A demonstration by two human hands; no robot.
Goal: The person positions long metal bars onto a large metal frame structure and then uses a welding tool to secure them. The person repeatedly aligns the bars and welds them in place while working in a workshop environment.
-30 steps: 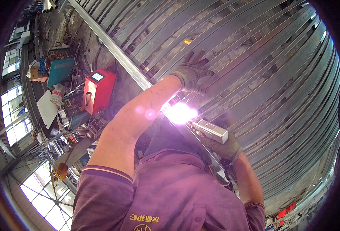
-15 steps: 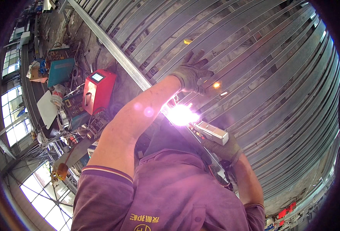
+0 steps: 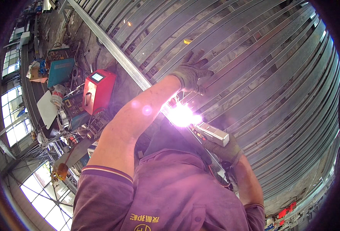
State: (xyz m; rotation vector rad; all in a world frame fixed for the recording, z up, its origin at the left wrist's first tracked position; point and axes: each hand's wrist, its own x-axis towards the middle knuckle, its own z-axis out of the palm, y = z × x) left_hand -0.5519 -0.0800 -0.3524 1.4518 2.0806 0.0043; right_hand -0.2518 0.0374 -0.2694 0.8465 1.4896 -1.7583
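My left hand (image 3: 194,73), in a dark work glove, lies with its fingers spread on the long grey metal bars (image 3: 231,65). Closed around a boxy, silvery welding torch (image 3: 213,133) is my gloved right hand (image 3: 227,149); part of its grip is hidden. At the torch's tip burns a glaring white-pink welding glow (image 3: 181,114), just below my left wrist. The glare hides the joint itself. It sits by a long square metal tube (image 3: 120,56) that runs diagonally beneath my left forearm.
To the left stands a red machine (image 3: 99,90) with a small screen, beside a teal machine (image 3: 60,71) and cables. A yellow object (image 3: 187,41) lies among the bars. Rows of bars fill the right side. Windows (image 3: 43,196) line the far left.
The welding glow has shifted shape slightly, and small sparks now show over the bars at upper left. An orange spark near my left hand is gone. Both hands stay nearly still.
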